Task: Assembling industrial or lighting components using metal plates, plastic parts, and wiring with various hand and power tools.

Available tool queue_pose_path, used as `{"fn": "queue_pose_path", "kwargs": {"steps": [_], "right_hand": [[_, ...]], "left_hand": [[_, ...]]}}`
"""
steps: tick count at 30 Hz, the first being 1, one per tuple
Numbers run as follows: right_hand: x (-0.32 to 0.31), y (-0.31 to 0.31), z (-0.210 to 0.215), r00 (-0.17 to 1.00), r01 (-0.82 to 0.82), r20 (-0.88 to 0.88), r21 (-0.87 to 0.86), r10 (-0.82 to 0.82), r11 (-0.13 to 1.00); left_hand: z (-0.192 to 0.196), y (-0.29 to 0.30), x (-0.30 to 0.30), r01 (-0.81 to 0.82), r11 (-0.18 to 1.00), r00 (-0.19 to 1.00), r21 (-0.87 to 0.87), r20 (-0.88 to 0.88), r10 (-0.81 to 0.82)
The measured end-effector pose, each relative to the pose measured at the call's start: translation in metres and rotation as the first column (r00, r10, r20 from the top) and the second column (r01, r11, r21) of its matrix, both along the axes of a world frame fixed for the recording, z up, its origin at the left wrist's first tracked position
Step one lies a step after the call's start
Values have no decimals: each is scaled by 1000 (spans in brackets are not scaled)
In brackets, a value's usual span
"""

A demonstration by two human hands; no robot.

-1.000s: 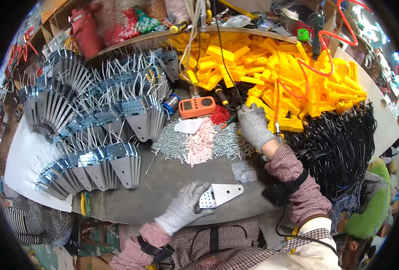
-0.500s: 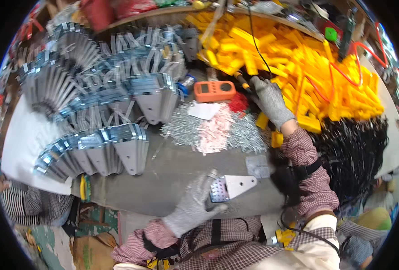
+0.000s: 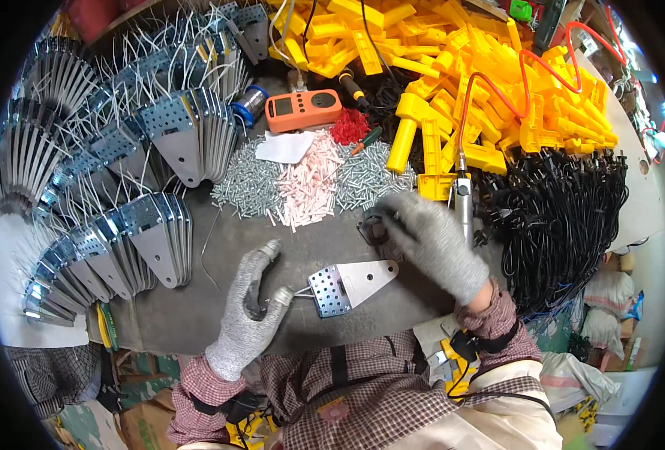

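Note:
On the dark work surface in front of me lies a metal bracket [image 3: 367, 280] with a perforated bluish plate and a tapered grey arm; pale wires leave its left edge. My left hand [image 3: 248, 307], in a grey knit glove, is open just left of the bracket, thumb and fingers apart by the wire ends. My right hand [image 3: 434, 244], also gloved, is above and right of the bracket, its fingers closed on a small dark ring-shaped piece [image 3: 372, 228], partly hidden and blurred. Close to that hand stands a silver air screwdriver [image 3: 463, 206] on a red coiled hose.
Bracket stacks [image 3: 152, 232] with white wires fill the left. Screws [image 3: 246, 184], pink sleeves [image 3: 306, 187], an orange meter [image 3: 302, 109], a solder spool [image 3: 251, 105] and a soldering iron [image 3: 353, 90] lie beyond. Yellow housings [image 3: 490, 67] and black cords [image 3: 565, 225] crowd the right.
My right hand has come back from the yellow housings towards the bracket, with the dark piece at its fingers. My left hand has drawn away from the bracket's plate. The view has shifted.

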State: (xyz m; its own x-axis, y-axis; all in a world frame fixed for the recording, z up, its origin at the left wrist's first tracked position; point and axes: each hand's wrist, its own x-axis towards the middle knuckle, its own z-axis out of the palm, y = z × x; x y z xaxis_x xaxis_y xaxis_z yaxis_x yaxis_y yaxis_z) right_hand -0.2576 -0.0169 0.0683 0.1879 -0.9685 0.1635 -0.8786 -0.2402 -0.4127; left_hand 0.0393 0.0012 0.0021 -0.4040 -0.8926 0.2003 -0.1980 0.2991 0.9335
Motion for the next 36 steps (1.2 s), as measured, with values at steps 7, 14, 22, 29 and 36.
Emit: {"fn": "queue_pose_path", "kwargs": {"steps": [7,14,22,29,36], "right_hand": [[14,-6,-53,994,-2,-105,80,10,997],[14,-10,-40,986,15,-168,178,15,984],[82,33,-14,605,-454,787,218,119,864],[97,28,-49,871,-434,268,23,412,901],[94,31,-55,819,-473,386,34,425,880]], "left_hand": [[5,0,8,106,992,990,-65,101,-99],[6,-4,1,123,969,970,-212,230,-72],[9,6,7,140,962,977,-236,191,-95],[-1,20,57,63,997,929,-53,368,-39],[12,19,47,188,858,982,478,-108,-155]]}}
